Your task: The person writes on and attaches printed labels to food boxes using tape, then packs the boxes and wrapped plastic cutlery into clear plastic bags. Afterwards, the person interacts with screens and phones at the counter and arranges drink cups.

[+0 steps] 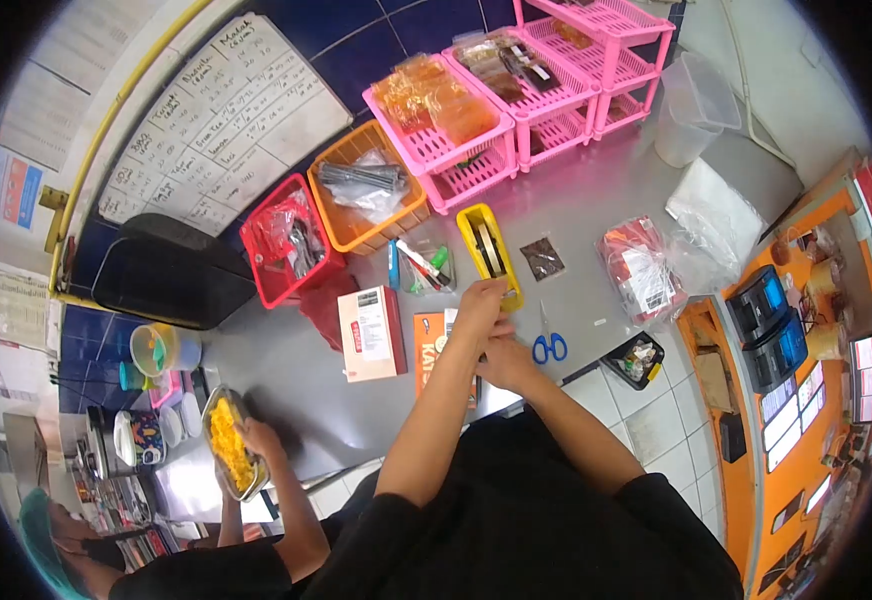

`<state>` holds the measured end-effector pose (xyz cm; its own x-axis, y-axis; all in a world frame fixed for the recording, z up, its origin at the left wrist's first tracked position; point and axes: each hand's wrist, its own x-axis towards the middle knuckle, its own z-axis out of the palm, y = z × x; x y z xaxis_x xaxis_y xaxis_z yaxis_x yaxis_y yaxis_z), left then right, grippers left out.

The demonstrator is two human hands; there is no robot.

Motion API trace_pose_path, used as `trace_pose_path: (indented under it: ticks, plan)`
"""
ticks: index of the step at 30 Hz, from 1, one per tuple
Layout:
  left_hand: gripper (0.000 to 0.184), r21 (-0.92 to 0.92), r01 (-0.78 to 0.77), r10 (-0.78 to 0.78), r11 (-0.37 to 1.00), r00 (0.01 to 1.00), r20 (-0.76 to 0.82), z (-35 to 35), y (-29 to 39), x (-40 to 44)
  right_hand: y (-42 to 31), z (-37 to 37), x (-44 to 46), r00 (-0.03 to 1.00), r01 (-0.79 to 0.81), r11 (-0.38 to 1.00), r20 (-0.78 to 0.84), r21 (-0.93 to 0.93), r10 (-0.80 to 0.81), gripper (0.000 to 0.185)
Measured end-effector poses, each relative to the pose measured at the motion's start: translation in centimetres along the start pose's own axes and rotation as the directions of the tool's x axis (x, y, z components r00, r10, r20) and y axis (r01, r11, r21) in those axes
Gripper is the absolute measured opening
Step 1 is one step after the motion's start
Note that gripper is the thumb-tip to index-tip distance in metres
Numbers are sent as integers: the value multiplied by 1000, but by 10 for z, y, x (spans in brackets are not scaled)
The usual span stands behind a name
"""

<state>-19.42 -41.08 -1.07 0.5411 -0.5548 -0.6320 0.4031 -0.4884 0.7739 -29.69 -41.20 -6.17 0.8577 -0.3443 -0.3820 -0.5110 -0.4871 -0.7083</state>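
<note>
My left hand (483,308) is at the near end of a yellow tape dispenser (489,243), its fingers drawn together there. What they pinch is too small to make out. Just below it, my right hand (506,363) is bent in beside my left wrist, with its fingertips partly hidden by it. Under my left forearm lies an orange box (428,345) with printed letters, partly covered. A pair of blue-handled scissors (550,347) rests to the right of my right hand. A small dark packet (542,259) lies right of the dispenser.
A red and white box (374,335) stands left of the orange box. Pink racks (476,180), an orange basket (371,230) and a red basket (306,285) line the wall. At left, another person's hand (261,440) is at a tray of yellow food (228,440).
</note>
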Motion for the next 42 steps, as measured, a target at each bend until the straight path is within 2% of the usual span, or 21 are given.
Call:
trace_pose_path:
  ticks: [2,4,7,9,10,12,13,16,18,20,22,24,25,27,29,32,33,35,36,38,42]
  plan:
    - [43,-107,204,-189,973,972,138,12,4,22,-7,-1,-12,998,-25,999,-65,25,26,75]
    - [46,-162,120,-101,979,988,117,15,1,11,-9,-2,-16,988,-30,998,-153,55,38,72]
    - [46,-337,-51,86,940,992,89,16,-27,10,8,22,-3,920,38,953,-382,301,83,73]
    - [36,-226,-271,274,936,962,-19,23,-48,-1,29,51,6,898,160,969,-435,189,-63,71]
    - [36,-222,-249,247,943,968,-37,27,-56,-1,32,59,1,892,197,968,-438,157,-111,70]
    - [29,480,-327,442,814,885,-148,32,-55,5,9,19,-17,980,120,969,-181,214,-82,58]
    - [27,539,-336,512,772,832,-215,36,-56,6,9,24,-16,963,167,963,-245,211,-113,50]
    - [29,588,-248,490,770,820,-296,39,-64,19,16,25,-12,887,332,925,-394,186,-240,48]
    - [30,324,-49,167,945,923,-346,38,-63,22,18,30,-7,873,382,900,-401,209,-277,48]
    - [29,185,-27,92,982,931,-353,32,-64,20,21,29,-4,872,402,885,-393,236,-291,47]
    - [29,57,11,9,998,942,-335,32,-66,16,22,29,-4,879,348,932,-382,102,-286,49]
    - [26,129,-274,297,953,929,-222,33,-57,-34,36,37,6,869,372,917,-399,142,-291,47]
    - [26,136,-239,264,961,940,-214,25,-60,-52,40,39,5,867,379,906,-413,188,-277,46]
    - [24,491,-391,505,779,854,-121,3,-50,-80,31,25,-3,866,379,905,-419,196,-271,45]
    - [33,579,-273,408,769,906,-113,-23,-50,-93,23,12,-6,929,275,928,-317,250,-190,39]
    - [28,296,-85,178,951,936,-303,-40,-45,-104,29,22,4,786,409,912,-521,34,-333,32]
    - [28,295,-87,179,952,936,-303,-48,-59,-99,25,20,4,831,386,911,-483,142,-277,26]
    - [31,541,28,183,841,925,-332,-62,-93,-90,19,14,-2,872,345,914,-432,213,-228,26]
    - [31,535,36,169,844,929,-329,-65,-94,-94,17,13,-3,905,302,912,-384,279,-183,26]
    - [38,603,48,146,797,952,-269,-76,-97,-105,19,20,-13,922,296,901,-342,316,-183,37]
    - [47,782,66,129,620,974,-185,-119,-83,-118,2,10,-24,929,257,963,-295,76,-225,72]
